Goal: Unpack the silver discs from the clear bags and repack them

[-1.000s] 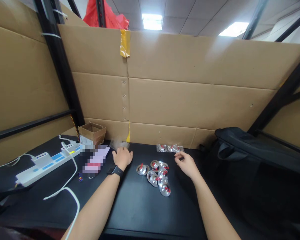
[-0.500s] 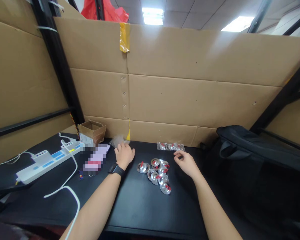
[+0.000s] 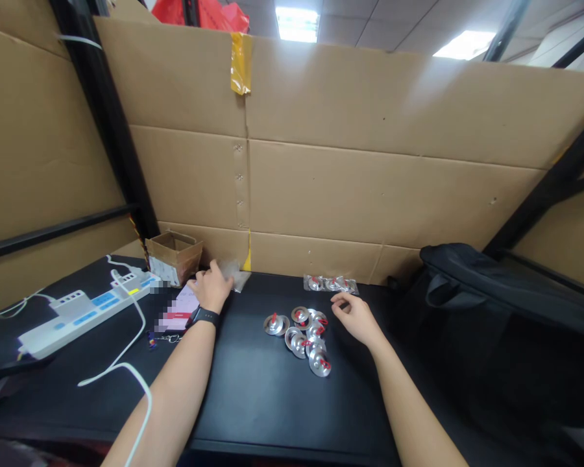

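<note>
My left hand is at the back left, its fingers spread, beside clear plastic bags and over the edge of a pale pink item, partly blurred out. A dark watch is on that wrist. My right hand hovers right of a loose group of silver finger cymbals with red loops, fingers loosely bent and apart, nothing visible in them. One pair of cymbals lies a little left of the group. Behind, several more cymbals sit in clear plastic wrapping against the cardboard.
An open cardboard box stands at the back left. A white power strip with plugs and a white cable takes up the left side. A large black bag fills the right. Cardboard panels wall the black table.
My left hand has moved left, off the plastic bags and toward the pink item, its fingers lifting and spreading. My right hand stays nearly in place. The view has shifted slightly.
</note>
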`<control>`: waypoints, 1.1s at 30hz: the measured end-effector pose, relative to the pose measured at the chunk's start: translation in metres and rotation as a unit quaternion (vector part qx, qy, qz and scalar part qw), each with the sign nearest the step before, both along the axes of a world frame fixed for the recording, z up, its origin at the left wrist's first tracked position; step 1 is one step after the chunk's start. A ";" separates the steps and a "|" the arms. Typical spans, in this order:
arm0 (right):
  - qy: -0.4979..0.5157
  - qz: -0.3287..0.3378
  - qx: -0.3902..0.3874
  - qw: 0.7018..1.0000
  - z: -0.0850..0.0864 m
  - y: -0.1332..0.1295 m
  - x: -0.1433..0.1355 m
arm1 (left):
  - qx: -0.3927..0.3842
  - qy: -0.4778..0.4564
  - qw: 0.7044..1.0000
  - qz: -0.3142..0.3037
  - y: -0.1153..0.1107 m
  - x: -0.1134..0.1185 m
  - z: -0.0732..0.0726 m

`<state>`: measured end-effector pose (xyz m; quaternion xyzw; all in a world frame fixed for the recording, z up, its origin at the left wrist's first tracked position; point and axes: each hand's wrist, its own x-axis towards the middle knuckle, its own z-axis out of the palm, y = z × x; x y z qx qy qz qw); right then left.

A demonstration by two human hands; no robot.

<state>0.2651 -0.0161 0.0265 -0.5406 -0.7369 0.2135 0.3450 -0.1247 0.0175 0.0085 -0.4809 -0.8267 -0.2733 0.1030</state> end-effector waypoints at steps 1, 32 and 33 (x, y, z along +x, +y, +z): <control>-0.001 0.000 0.003 1.000 0.001 -0.001 0.000 | -0.002 0.001 1.000 -0.001 0.001 0.000 -0.001; -0.018 0.019 -0.002 1.000 0.009 -0.013 -0.015 | 0.085 0.016 0.989 -0.122 0.013 0.006 -0.009; -0.017 0.020 -0.002 1.000 0.010 -0.014 -0.015 | 0.086 0.018 0.988 -0.125 0.013 0.005 -0.009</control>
